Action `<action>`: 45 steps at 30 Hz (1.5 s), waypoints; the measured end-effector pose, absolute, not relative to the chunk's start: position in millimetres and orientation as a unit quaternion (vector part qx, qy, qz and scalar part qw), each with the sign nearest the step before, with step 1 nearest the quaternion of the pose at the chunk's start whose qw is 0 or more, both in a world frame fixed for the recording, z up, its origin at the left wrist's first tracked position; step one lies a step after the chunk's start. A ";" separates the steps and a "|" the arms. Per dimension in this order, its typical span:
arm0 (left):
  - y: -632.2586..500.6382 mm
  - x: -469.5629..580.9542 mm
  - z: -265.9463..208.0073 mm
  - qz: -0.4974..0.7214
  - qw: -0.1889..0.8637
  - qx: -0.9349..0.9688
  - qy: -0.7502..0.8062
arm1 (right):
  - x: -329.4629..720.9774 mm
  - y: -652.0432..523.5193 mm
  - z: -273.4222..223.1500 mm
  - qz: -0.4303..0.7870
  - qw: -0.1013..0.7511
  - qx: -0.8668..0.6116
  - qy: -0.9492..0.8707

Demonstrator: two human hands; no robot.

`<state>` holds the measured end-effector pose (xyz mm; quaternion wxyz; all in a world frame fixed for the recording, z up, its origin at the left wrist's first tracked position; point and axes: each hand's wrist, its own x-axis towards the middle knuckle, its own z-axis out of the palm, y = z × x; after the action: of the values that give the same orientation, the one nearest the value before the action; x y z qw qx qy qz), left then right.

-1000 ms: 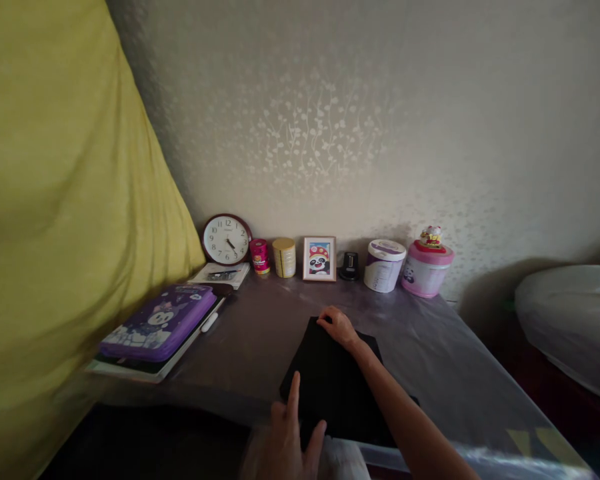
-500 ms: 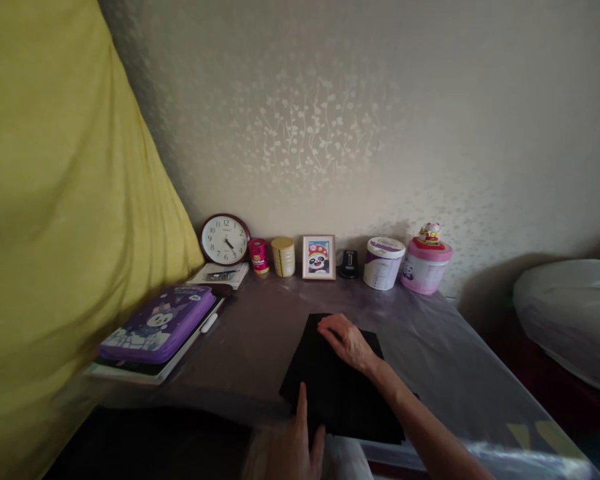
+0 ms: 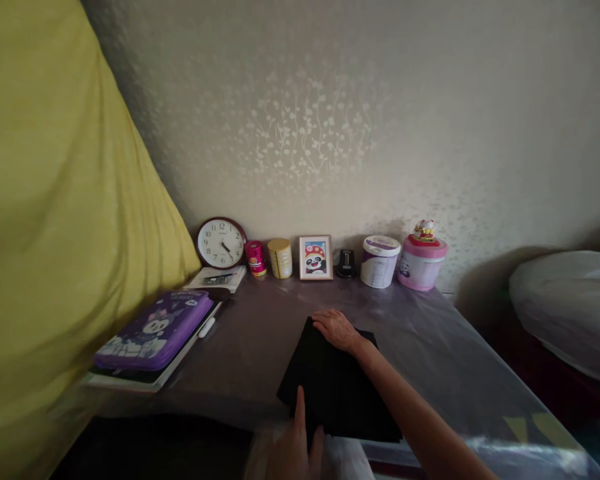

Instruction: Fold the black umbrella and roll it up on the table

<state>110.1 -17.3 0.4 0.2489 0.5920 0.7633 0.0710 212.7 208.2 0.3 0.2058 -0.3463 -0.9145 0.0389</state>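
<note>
A black folded piece, apparently cloth [image 3: 340, 393], lies flat on the table near its front edge. My right hand [image 3: 336, 329] rests palm down on its far edge, the fingers stretched out toward the left. At its near left corner is my left hand [image 3: 293, 440], index finger pointing forward over the cloth and thumb apart. The lower part of that hand is blurred and cut off by the frame's bottom.
On the left, a purple case [image 3: 155, 332] lies on books beside a yellow curtain [image 3: 80, 200]. Along the wall stand a clock [image 3: 221, 244], a pink tin [image 3: 255, 259], a yellow can [image 3: 280, 259], a framed panda picture [image 3: 315, 258] and two tubs [image 3: 380, 263].
My right hand has flattened out from a bent pose at the cloth's far edge. My left hand stays nearly in place. The whole view has shifted slightly.
</note>
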 end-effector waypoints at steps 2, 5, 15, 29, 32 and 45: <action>-16.7 109.7 1.5 0.071 0.253 0.592 0.761 | 214.2 208.3 4.0 0.028 0.222 -0.382 -0.897; -16.2 109.1 3.3 0.064 0.252 0.600 0.756 | 217.4 192.8 8.3 0.031 0.249 -0.361 -0.898; -16.0 106.5 -8.1 0.057 0.229 0.605 0.760 | 235.1 196.1 -3.0 0.060 0.310 -0.372 -0.873; -20.8 106.7 -12.2 0.114 0.206 0.606 0.760 | 333.7 145.2 -21.9 0.265 0.340 -0.619 -0.657; -22.0 108.7 -4.8 0.114 0.198 0.606 0.762 | 329.6 129.0 -23.1 0.297 0.349 -0.611 -0.646; -25.1 113.4 15.1 0.107 0.220 0.589 0.770 | 300.4 105.5 14.7 0.510 0.435 -0.470 -0.575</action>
<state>113.4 -25.1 15.1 0.2199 0.5891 0.7702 0.1068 300.4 105.5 14.7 0.4347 -0.4702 -0.5745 0.5098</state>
